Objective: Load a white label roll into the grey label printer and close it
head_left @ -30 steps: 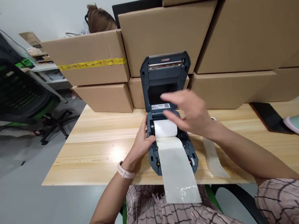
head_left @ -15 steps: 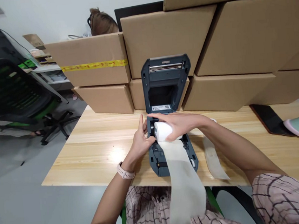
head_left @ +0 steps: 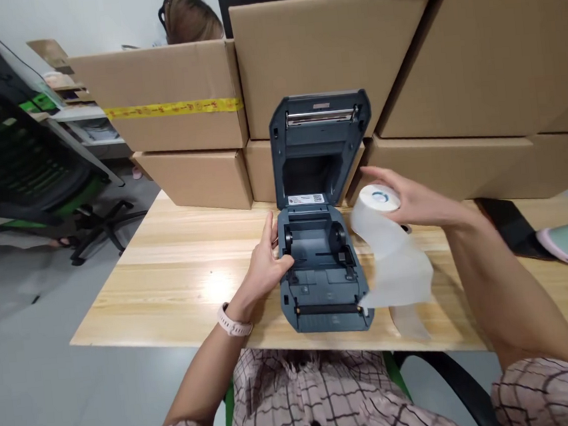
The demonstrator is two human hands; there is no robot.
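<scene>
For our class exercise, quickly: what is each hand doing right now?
Left hand: holding the printer's side.
Right hand: closed on the paper roll.

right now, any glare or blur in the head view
Head view: bright glare on the wooden table, left of the open printer; head view: the loose paper strip from the roll looks slightly smeared, perhaps by motion; head view: the chair is soft and stretched near the left edge

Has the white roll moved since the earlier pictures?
Yes. The roll was inside the printer; now the right hand holds it out to the printer's right.
</scene>
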